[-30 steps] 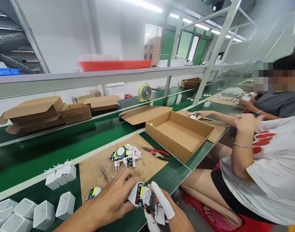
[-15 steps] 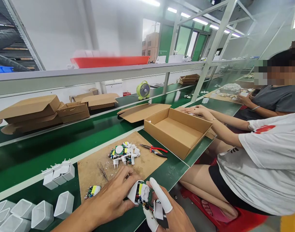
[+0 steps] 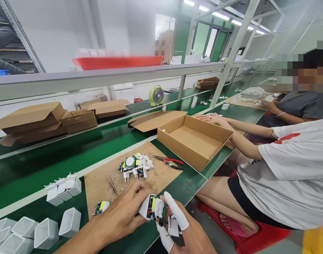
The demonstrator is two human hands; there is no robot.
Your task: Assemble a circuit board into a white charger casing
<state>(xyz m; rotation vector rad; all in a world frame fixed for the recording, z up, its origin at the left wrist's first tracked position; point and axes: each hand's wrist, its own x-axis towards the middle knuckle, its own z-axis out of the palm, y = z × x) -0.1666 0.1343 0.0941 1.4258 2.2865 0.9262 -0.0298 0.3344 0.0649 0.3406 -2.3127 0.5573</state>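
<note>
My left hand (image 3: 124, 208) is closed around a small white plastic housing (image 3: 143, 207). A green circuit board (image 3: 158, 207) with yellow and white parts sits at its open end, partly inside; how deep I cannot tell. My right hand (image 3: 187, 225), with white finger cots on thumb and finger, grips the board's other side. A white plug piece (image 3: 173, 226) hangs by wires beside that grip. Beyond my hands, a pile of circuit boards and white plugs (image 3: 136, 165) lies on a brown cardboard sheet (image 3: 97, 169). Tweezers (image 3: 112, 185) and one more board (image 3: 101, 208) lie nearer me.
Several open white housings (image 3: 46, 233) stand at the lower left, with capped ones (image 3: 63, 189) behind. Red-and-black pliers (image 3: 168, 161) lie at the sheet's right. A cardboard box (image 3: 194, 143) stands beyond, next to a seated co-worker (image 3: 291, 169). A green fan (image 3: 156, 96) stands farther back.
My view has shifted slightly. Both hands keep their grip, and the board and housing stay nearly in the same place. The co-worker's hands have moved a little.
</note>
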